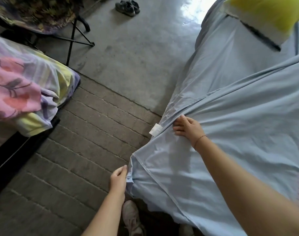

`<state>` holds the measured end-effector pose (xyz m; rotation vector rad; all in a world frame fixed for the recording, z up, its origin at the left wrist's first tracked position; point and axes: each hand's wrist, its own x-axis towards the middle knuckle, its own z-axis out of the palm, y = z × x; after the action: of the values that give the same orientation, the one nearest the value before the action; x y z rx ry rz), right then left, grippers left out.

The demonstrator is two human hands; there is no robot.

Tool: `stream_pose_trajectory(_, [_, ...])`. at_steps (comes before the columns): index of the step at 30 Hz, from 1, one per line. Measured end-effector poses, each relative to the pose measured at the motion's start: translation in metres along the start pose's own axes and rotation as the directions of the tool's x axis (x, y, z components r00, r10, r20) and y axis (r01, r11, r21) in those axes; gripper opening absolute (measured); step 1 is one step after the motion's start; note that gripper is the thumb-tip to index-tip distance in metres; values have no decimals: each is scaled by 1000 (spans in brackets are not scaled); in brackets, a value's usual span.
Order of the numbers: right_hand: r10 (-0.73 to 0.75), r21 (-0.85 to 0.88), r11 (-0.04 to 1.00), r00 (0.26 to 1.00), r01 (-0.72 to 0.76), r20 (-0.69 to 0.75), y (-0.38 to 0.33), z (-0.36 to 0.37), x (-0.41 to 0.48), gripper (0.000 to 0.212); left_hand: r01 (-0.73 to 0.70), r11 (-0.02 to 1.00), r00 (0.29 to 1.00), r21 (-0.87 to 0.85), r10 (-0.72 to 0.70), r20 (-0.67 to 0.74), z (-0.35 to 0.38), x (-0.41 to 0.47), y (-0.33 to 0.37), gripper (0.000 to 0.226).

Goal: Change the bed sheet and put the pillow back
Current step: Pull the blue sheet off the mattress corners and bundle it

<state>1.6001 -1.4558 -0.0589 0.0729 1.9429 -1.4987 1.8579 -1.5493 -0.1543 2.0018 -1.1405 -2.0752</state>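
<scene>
A light blue bed sheet (239, 120) covers the bed on the right, with folds fanning out from its near corner. My left hand (118, 178) pinches the sheet's hem at that corner, low beside the bed. My right hand (188, 127) presses flat on the sheet at the bed's edge, fingers spread, next to a white tag (155, 129). A yellow pillow (268, 12) lies at the bed's far end, partly out of frame.
A second bed with pink, yellow and lilac floral bedding (24, 92) stands at the left. A folding chair (72, 29) and dark shoes (127, 6) sit on the grey floor beyond. White sneakers (132, 217) show below.
</scene>
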Motion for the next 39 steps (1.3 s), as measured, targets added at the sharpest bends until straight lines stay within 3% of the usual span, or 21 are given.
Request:
stream_pose_trajectory(9, [47,67,997,996,-42,-70,-17,-30,-48,28,-253,961,967,113,249,47,11,-45,80,38])
stream_pose_trajectory(16, [-46,82,995,996,53,-83,-48,-67,-90,13,-366,930,906,-21,362,219,48,-118,127,27])
stream_pose_trajectory(19, [-83,99,991,991,93,-103,-64,-83,-106,16,-402,913,870,-72,406,280,60,-147,142,23])
stream_pose_trajectory(31, [-28,201,977,971,78,-238,-89,-87,-113,16,-393,920,821,-13,357,444,80,-159,200,20])
stream_pose_trajectory(39, [94,389,915,883,106,-460,-116,-30,-78,13,-461,873,749,159,287,597,69,-109,304,22])
